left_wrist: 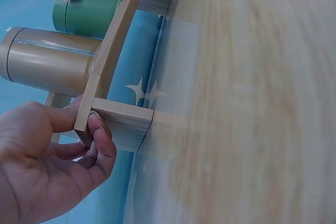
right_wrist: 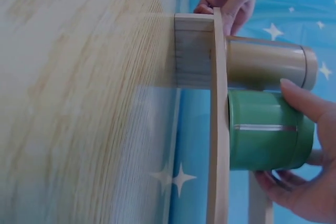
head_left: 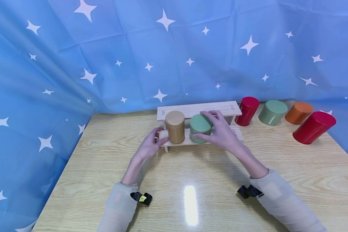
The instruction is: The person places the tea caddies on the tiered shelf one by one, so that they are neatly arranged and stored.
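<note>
A two-tier wooden shelf point(head_left: 199, 109) stands at the back of the table. My left hand point(head_left: 149, 145) pinches the left end of its lower board point(left_wrist: 111, 61), the thumb on top and fingers beneath. Just beside that hand, a tall gold canister point(head_left: 175, 129) stands upright on the lower tier. To its right, a shorter green canister point(head_left: 201, 127) rests on the same board. My right hand point(head_left: 220, 133) holds this green canister around its sides, with thumb and fingers spread across it in the right wrist view.
Right of the shelf stand a red canister point(head_left: 247, 111), another green canister point(head_left: 273, 112), an orange canister point(head_left: 299, 113) and a second tall red canister point(head_left: 314, 128). A blue star-patterned cloth point(head_left: 188, 45) hangs behind the wooden table point(head_left: 104, 161).
</note>
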`<action>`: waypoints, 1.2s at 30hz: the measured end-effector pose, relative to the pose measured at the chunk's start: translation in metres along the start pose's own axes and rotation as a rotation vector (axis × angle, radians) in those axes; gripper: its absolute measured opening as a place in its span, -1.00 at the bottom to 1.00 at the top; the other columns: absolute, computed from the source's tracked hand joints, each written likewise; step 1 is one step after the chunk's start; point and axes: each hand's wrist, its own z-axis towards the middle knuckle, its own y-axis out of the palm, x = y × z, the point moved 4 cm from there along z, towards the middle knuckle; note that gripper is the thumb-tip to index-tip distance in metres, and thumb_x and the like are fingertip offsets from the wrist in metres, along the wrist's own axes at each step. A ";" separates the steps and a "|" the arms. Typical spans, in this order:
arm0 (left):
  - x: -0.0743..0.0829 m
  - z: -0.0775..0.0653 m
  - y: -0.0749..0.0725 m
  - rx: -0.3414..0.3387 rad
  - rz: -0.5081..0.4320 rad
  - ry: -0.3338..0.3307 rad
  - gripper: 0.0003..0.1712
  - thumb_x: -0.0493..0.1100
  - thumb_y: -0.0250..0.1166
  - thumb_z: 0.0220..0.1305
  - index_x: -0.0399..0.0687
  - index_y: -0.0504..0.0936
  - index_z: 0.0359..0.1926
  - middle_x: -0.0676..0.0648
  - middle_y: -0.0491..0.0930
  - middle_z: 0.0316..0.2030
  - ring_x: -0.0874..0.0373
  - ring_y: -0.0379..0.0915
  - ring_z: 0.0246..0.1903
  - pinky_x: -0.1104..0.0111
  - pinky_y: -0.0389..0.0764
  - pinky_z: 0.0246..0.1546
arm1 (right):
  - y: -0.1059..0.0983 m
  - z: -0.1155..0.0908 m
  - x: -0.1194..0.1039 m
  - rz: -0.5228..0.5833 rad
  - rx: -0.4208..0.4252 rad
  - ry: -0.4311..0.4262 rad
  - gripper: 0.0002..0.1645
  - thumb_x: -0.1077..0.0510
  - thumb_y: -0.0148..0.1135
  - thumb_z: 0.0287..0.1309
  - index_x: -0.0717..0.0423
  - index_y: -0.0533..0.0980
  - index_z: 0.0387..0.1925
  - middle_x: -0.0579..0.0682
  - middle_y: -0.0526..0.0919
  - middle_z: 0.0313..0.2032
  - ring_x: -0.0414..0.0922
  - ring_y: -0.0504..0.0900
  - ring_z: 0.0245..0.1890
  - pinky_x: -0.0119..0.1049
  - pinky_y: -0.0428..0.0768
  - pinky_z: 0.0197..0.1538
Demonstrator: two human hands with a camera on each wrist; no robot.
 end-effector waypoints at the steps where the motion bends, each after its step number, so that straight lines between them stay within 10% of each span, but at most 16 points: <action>1: 0.000 0.000 0.000 0.001 0.002 0.000 -0.35 -0.22 0.31 0.41 -0.27 0.29 0.41 -0.17 0.26 -0.10 0.12 0.27 -0.30 0.28 0.75 -0.17 | 0.000 0.000 0.000 0.000 0.000 -0.002 0.04 -0.01 0.65 -0.07 0.15 0.35 0.41 0.26 0.28 0.26 0.19 0.44 0.12 0.11 0.65 0.06; 21: -0.002 0.000 0.000 -0.005 -0.004 0.001 -0.37 -0.21 0.31 0.41 -0.26 0.31 0.39 -0.15 0.24 -0.13 0.12 0.25 -0.31 0.25 0.75 -0.14 | -0.008 -0.004 -0.001 -0.019 -0.049 0.013 0.16 -0.24 0.56 0.00 0.08 0.21 0.51 0.20 0.27 0.33 0.15 0.44 0.18 0.19 0.59 0.14; 36: 0.000 0.000 0.000 -0.010 -0.002 0.005 -0.38 -0.22 0.29 0.42 -0.25 0.30 0.40 -0.16 0.24 -0.12 0.11 0.25 -0.30 0.25 0.75 -0.16 | -0.042 -0.014 0.013 0.073 0.067 -0.048 -0.07 -0.01 0.54 0.10 0.17 0.32 0.42 0.22 0.39 0.22 0.20 0.49 0.14 0.21 0.53 0.20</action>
